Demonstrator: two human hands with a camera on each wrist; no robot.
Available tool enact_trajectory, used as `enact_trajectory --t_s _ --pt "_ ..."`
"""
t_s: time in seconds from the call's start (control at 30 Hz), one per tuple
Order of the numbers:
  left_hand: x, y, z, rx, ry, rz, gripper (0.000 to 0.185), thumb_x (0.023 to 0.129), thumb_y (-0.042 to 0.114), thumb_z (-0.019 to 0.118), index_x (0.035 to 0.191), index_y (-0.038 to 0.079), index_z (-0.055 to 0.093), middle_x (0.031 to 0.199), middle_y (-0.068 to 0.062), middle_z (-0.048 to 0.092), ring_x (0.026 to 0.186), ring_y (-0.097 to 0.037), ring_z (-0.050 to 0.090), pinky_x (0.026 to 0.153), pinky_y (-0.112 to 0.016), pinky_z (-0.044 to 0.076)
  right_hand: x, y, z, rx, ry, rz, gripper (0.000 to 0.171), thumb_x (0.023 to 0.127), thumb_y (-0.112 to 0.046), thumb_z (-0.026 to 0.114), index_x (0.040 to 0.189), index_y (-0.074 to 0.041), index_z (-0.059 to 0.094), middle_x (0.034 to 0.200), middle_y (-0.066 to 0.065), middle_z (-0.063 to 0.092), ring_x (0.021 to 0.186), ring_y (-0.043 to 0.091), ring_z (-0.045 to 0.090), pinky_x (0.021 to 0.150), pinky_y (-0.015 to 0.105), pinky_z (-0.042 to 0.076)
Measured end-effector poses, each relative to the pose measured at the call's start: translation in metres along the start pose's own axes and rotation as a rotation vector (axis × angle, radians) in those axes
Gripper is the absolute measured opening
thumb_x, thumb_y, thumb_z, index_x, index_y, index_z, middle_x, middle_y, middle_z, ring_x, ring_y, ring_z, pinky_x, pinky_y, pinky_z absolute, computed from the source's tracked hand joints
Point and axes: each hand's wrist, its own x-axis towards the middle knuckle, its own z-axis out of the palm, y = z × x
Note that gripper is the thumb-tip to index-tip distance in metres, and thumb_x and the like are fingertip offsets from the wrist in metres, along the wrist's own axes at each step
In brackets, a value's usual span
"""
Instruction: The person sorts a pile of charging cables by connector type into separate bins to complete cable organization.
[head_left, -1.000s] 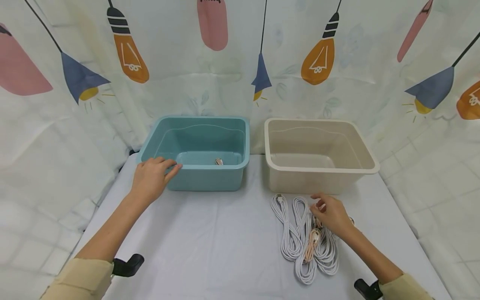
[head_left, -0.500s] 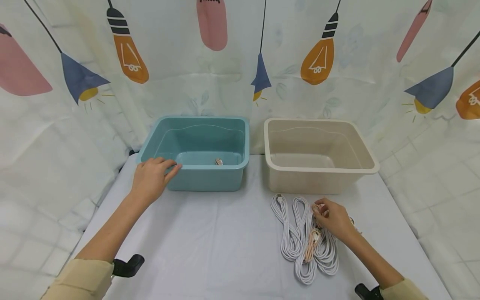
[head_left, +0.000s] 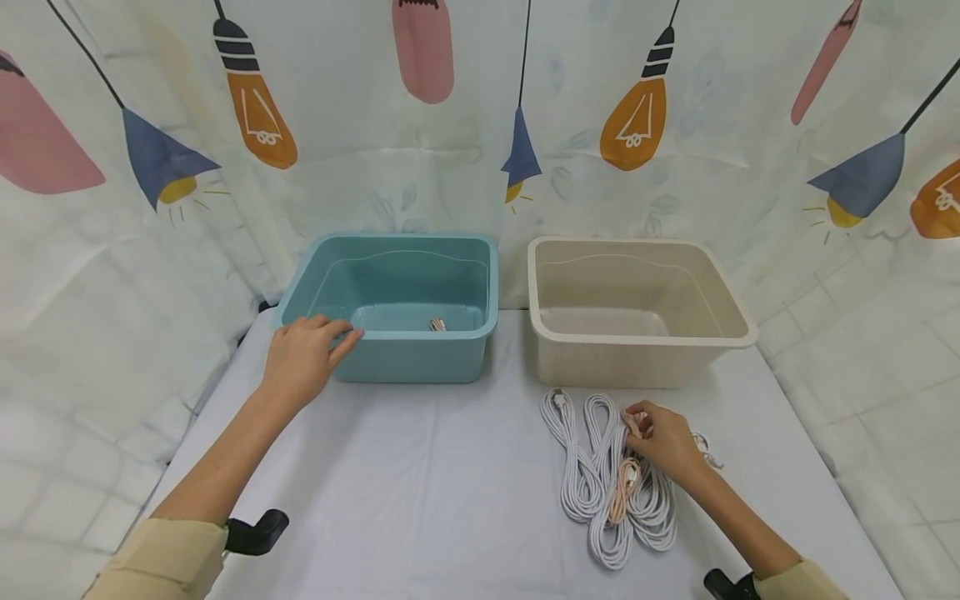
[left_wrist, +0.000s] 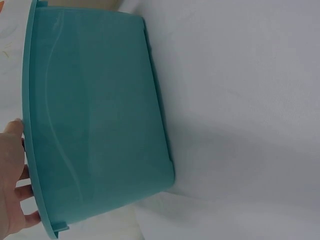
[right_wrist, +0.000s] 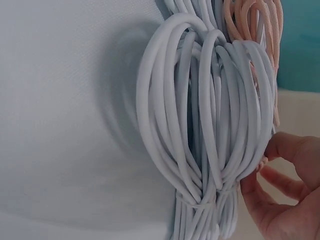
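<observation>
My left hand (head_left: 303,354) rests at the near left corner of a teal plastic bin (head_left: 412,358). In the left wrist view, its relaxed fingers (left_wrist: 24,192) meet the rim. My right hand (head_left: 663,437) pinches a peach-coloured cable (head_left: 632,423) between thumb and fingers, over several coiled white cables (head_left: 581,479). The right wrist view has the hand beside a tied white coil (right_wrist: 200,110), which hides most of the pinched piece. Another peach cable (head_left: 621,492) lies in a loop on the white coils.
A beige bin (head_left: 637,364) stands to the right of the teal one, behind the cables. Inside the teal bin lies a small peach bundle (head_left: 437,324). A white cloth (head_left: 450,483) covers the table, and a printed curtain (head_left: 465,183) hangs behind.
My right hand has drawn slightly down and back toward me, and the peach cable now shows between its fingers. My left hand stays in place on the bin.
</observation>
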Motion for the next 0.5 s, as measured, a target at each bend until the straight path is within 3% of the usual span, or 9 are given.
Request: enact_trajectory --t_s 0.27,0.5 --pt "-0.0001 -0.0004 -0.0011 0.004 -0.034 -0.020 0.027 0.098 0.023 0.076 0.108 -0.002 0.079 0.095 -0.021 0.075 0.073 -0.040 0.064 0.064 -0.059 0.054 0.0008 -0.0058 -0.0077 0.036 -0.047 0.036 0.044 0.082 0.000 0.077 0.121 0.016 0.064 0.084 0.013 0.069 0.072 0.021 0.068 0.056 0.027 0.051" --pt "0.0005 0.0004 -0.0019 0.007 -0.032 -0.014 0.027 0.098 0.023 0.076 0.107 -0.002 0.079 0.094 -0.021 0.075 0.071 -0.039 0.062 0.062 -0.058 0.053 0.0007 -0.0063 -0.0090 0.018 -0.058 0.013 0.044 0.083 0.002 0.074 0.124 0.015 0.064 0.087 0.014 0.062 0.071 0.019 0.059 0.058 0.028 0.047"
